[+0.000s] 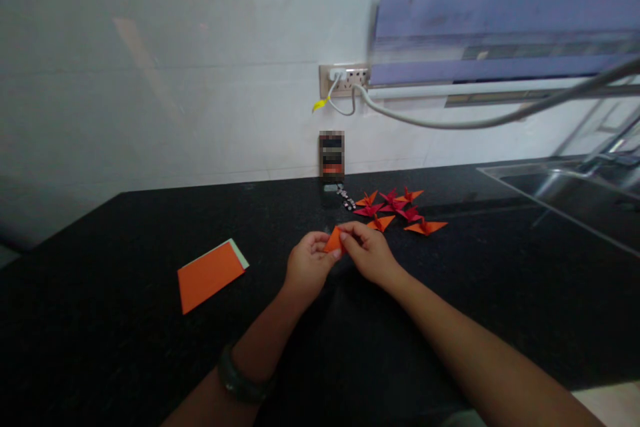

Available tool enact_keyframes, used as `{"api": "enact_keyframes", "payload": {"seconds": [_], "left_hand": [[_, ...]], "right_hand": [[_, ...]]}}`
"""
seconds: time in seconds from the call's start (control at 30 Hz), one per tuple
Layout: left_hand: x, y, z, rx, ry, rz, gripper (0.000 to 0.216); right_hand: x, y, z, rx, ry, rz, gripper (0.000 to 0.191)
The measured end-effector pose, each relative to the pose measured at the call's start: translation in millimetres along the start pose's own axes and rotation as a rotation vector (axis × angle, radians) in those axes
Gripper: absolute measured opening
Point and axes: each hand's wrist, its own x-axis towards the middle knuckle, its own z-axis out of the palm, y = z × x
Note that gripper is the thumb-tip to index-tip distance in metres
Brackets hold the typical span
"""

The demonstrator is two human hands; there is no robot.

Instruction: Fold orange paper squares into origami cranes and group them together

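A small piece of folded orange origami paper (333, 241) is pinched between both my hands, above the black countertop. My left hand (309, 265) grips its left side, thumb in front. On the other side, the thumb and fingers of my right hand (369, 250) close on its right edge. Just beyond my right hand lie several folded paper cranes, such as an orange crane (426, 226) and a red crane (411, 214). To the left rests a stack of orange paper sheets (211, 278), with a pale green sheet (240, 255) showing beneath.
Against the tiled wall stands a phone-like object (332, 155), its front pixelated, with a beaded strap (346, 198) beside it. A wall socket (345, 80) has plugged-in cables. At right are a sink (550, 187) and a grey hose (480, 123) crossing above the counter (125, 347).
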Motion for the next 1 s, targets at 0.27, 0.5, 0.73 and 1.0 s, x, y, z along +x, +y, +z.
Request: {"api": "enact_keyframes", "payload": {"seconds": [0.27, 0.5, 0.73, 1.0], "left_hand": [[-1.1, 3.6, 1.5, -0.001, 0.005, -0.015, 0.021], [-1.5, 0.7, 1.1, 0.027, -0.014, 0.048, 0.025], [-1.9, 0.5, 1.4, 0.072, -0.018, 0.051, 0.030], [-2.4, 4.7, 1.9, 0.019, -0.018, -0.012, 0.016]], "right_hand": [[0.3, 4.0, 0.7, 0.096, -0.022, 0.044, 0.019], [0.4, 1.1, 0.3, 0.101, -0.011, 0.061, 0.018], [1.3, 2.3, 1.1, 0.051, -0.005, 0.033, 0.020], [0.5, 1.2, 0.0, 0.052, -0.021, 0.041, 0.020]]}}
